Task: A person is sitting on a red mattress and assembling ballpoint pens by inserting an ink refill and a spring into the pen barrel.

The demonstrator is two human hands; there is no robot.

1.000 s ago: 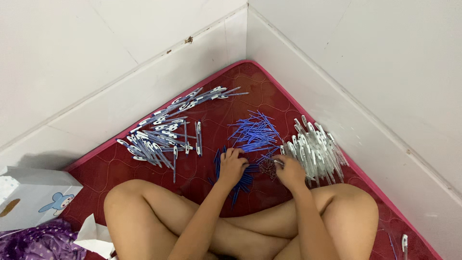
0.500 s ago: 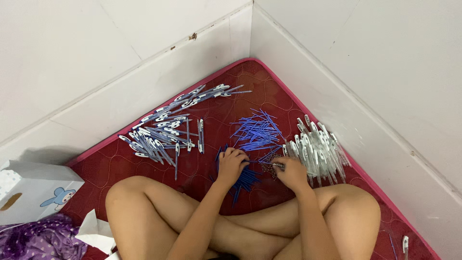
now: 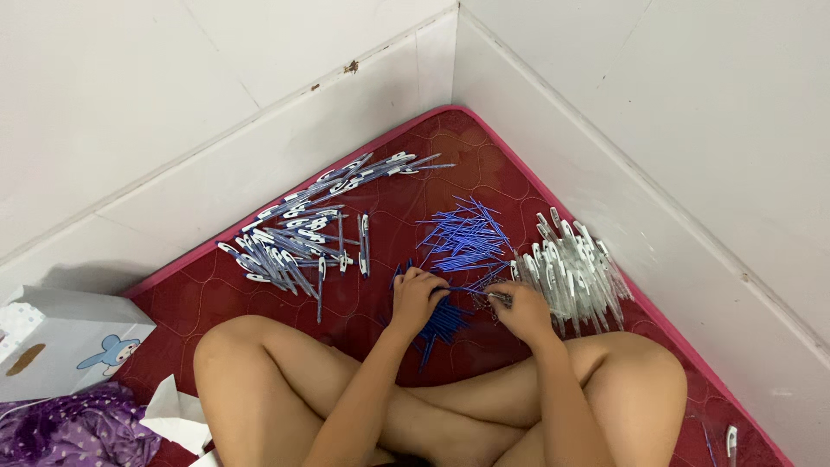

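I sit cross-legged on a red patterned mat [image 3: 450, 143] in a corner. My left hand [image 3: 418, 297] rests closed on a bunch of dark blue pen caps [image 3: 443, 324] lying just in front of my shins. My right hand [image 3: 519, 309] pinches a thin pen part, its tip pointing left toward the other hand. A loose pile of thin blue refills [image 3: 464, 235] lies just beyond both hands. Clear pen barrels [image 3: 572, 270] are heaped right of my right hand. Assembled blue and white pens [image 3: 304, 232] spread out to the far left.
White walls [image 3: 605, 104] meet at the corner behind the mat. A white box with a blue cartoon figure [image 3: 65, 342] stands at the left, with purple dotted cloth [image 3: 73, 432] and white paper [image 3: 177, 415] below it. One pen part [image 3: 731, 439] lies at the lower right.
Both hands have drawn slightly nearer to each other over the blue caps. The view has shifted a little; the piles have not moved.
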